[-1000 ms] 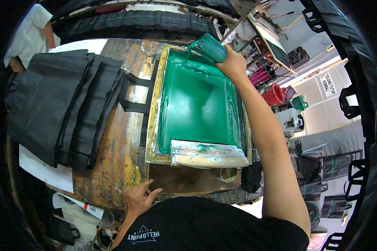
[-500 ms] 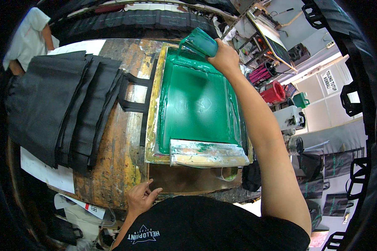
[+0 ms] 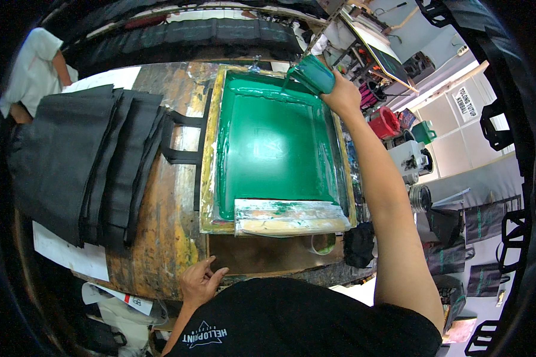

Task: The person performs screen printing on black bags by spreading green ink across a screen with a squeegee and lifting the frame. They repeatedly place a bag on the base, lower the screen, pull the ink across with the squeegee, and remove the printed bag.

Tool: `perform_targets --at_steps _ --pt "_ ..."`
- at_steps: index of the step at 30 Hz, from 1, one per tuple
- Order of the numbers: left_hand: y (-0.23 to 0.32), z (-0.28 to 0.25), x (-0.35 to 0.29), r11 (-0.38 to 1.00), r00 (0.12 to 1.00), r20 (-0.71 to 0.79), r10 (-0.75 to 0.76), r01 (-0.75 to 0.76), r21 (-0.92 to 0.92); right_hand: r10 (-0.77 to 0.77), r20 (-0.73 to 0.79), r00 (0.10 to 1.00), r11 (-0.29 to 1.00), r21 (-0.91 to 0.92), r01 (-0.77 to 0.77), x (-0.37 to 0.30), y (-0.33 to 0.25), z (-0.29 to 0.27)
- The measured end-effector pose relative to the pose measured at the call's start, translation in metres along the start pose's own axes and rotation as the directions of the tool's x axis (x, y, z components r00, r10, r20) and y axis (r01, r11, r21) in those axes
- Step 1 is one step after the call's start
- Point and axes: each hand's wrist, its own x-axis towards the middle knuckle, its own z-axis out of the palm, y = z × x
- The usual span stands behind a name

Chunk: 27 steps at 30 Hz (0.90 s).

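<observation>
My right hand grips a translucent cup coated in green ink, tipped sideways over the far right corner of a screen-printing frame. A thin strand of green ink hangs from the cup's lip toward the frame. Glossy green ink covers the mesh, thickest along its far and left edges. At the table's near edge rests my left hand, holding nothing, with thumb and forefinger apart. A paint-stained wooden board lies across the frame's near end. Black straps stick out from beneath the frame's left side.
Stacked black fabric bags lie on the stained wooden table at left. Another person stands at the far left. A round clear container sits below the frame. A red bucket and hanging black bags are at right.
My right hand has carried the tipped cup rightward along the frame's far end. My left hand stays at the table's edge. The whole view has shifted slightly.
</observation>
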Motion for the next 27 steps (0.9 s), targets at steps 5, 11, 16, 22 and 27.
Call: perform_targets --at_steps 5,11,16,22,27 --pt "0.002 0.0 0.0 0.999 1.0 -0.016 0.02 -0.02 0.038 0.056 -0.005 0.998 0.997 -0.046 -0.057 -0.007 0.036 0.002" --pt "0.002 0.002 -0.001 1.0 0.999 -0.034 0.005 -0.004 0.028 0.156 -0.002 0.988 0.988 0.001 -0.156 -0.017 0.071 0.009" --pt "0.005 0.003 -0.002 0.998 0.999 -0.01 -0.052 0.053 0.04 0.217 -0.059 0.974 0.941 0.277 -0.193 -0.026 0.088 0.014" --pt "0.007 0.004 -0.001 0.998 0.999 -0.031 -0.023 0.024 0.055 0.235 -0.016 0.972 0.844 0.499 -0.196 -0.017 0.092 0.008" --pt "0.009 0.005 -0.002 0.996 0.998 -0.025 -0.061 0.063 0.066 0.233 -0.036 0.972 0.832 0.525 -0.18 -0.015 0.084 0.017"
